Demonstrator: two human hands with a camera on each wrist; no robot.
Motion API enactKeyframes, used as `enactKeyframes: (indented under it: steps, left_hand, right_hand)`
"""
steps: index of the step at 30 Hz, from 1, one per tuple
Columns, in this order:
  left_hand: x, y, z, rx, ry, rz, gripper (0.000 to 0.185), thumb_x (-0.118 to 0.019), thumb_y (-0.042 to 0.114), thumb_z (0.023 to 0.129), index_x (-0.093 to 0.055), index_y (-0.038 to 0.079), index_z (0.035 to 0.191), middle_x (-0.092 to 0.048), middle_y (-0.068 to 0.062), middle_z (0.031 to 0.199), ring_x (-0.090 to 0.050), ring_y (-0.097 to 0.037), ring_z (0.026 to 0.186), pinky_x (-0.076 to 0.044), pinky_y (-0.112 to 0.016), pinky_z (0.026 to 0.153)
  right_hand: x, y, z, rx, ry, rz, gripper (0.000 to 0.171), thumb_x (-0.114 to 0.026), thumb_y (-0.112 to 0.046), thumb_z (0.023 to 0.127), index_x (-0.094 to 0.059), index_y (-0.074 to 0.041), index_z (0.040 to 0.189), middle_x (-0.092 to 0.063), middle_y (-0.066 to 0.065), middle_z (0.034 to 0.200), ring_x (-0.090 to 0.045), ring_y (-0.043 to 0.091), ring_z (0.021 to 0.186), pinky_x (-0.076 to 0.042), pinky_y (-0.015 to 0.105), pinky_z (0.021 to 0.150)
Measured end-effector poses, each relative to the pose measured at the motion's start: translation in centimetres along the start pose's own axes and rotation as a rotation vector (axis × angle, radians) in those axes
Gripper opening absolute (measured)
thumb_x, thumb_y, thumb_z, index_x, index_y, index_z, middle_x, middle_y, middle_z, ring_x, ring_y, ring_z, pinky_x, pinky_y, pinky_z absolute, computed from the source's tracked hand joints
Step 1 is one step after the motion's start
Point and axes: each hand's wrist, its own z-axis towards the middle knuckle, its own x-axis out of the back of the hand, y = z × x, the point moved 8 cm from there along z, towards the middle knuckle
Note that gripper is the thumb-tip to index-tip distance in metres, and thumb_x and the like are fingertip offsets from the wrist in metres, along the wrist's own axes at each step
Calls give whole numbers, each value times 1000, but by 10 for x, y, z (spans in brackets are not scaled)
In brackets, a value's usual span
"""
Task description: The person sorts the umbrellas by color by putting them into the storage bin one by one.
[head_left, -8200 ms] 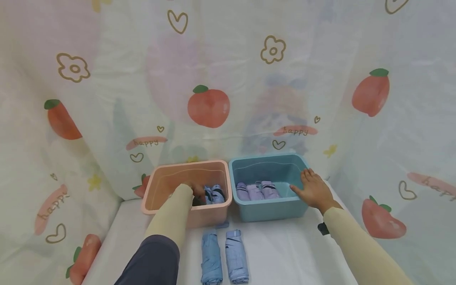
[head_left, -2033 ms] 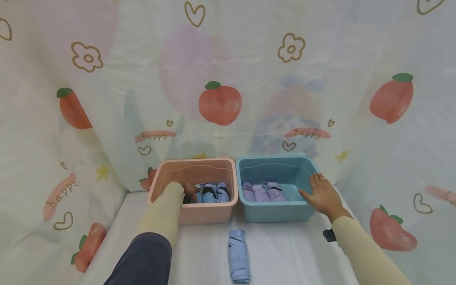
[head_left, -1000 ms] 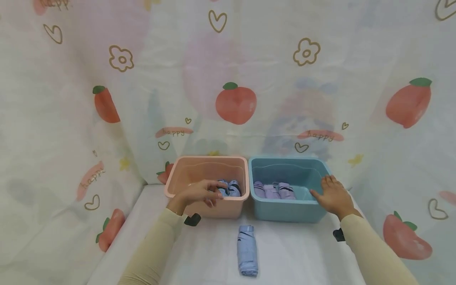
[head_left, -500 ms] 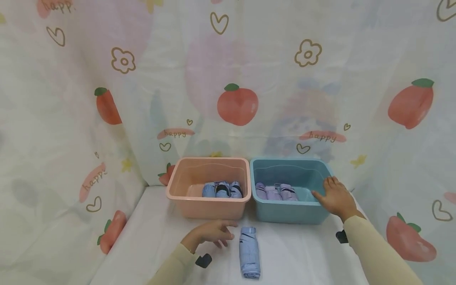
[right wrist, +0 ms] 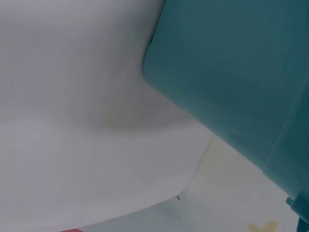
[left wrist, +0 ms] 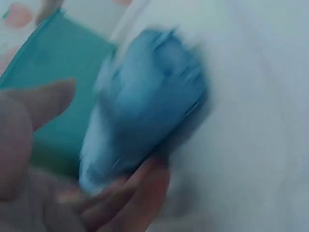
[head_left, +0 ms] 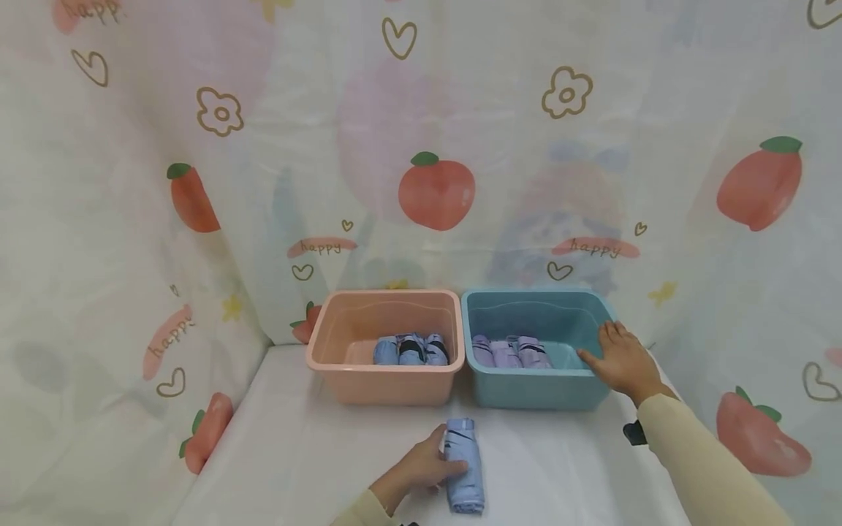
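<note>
Nearest the person, at about 6 o'clock on the white table (head_left: 296,453), one folded blue umbrella (head_left: 463,464) is lying lengthwise, and the left hand (head_left: 427,464) is closing on its left flank. The left wrist view, though blurred, is showing the fingers (left wrist: 140,193) curling under the blue bundle (left wrist: 145,121) with the thumb (left wrist: 43,104) above it.

Farther out, two bins are sitting side by side, their walls touching or nearly so. The pink bin (head_left: 388,383) at 11 o'clock is holding three rolled blue umbrellas (head_left: 411,351) in a row. The teal bin (head_left: 533,391) at 1 o'clock is holding three rolled lilac umbrellas (head_left: 509,352), also in a row.

The right hand (head_left: 621,361) is resting on the teal bin's right rim at 2 o'clock, fingers straight and lying close together over the edge. The right wrist view is showing only the bin's outer wall (right wrist: 241,82) and the table.

Behind everything, one curtain printed with peaches and hearts (head_left: 437,190) is hanging at 12 o'clock.
</note>
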Motion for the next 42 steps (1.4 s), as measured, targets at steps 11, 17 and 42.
enactKeyframes:
  steps: [11, 17, 42]
  left_hand:
    - [-15, 17, -8, -25, 201, 130, 88, -85, 26, 66, -42, 14, 142, -58, -13, 106, -58, -29, 86, -50, -52, 76]
    - [-13, 31, -8, -103, 202, 133, 65, -84, 18, 68, -55, 23, 126, -59, -7, 103, -56, -24, 86, -50, -47, 77]
    - [52, 57, -40, -290, -61, -91, 42, -87, 16, 72, -67, 30, 106, -59, 9, 98, -57, -15, 81, -49, -30, 65]
  right_hand:
    - [-7, -2, 5, 3, -15, -11, 97, -35, -64, 97, -25, 22, 141, -19, 43, 146, -12, 55, 138, -10, 62, 111]
    - [-3, -2, 12, 3, 8, 2, 96, -35, -62, 98, -24, 22, 142, -19, 43, 146, -10, 54, 139, -10, 61, 111]
    - [-7, 8, 7, -16, -5, -7, 99, -33, -65, 97, -24, 23, 140, -19, 44, 145, -9, 54, 139, -9, 62, 111]
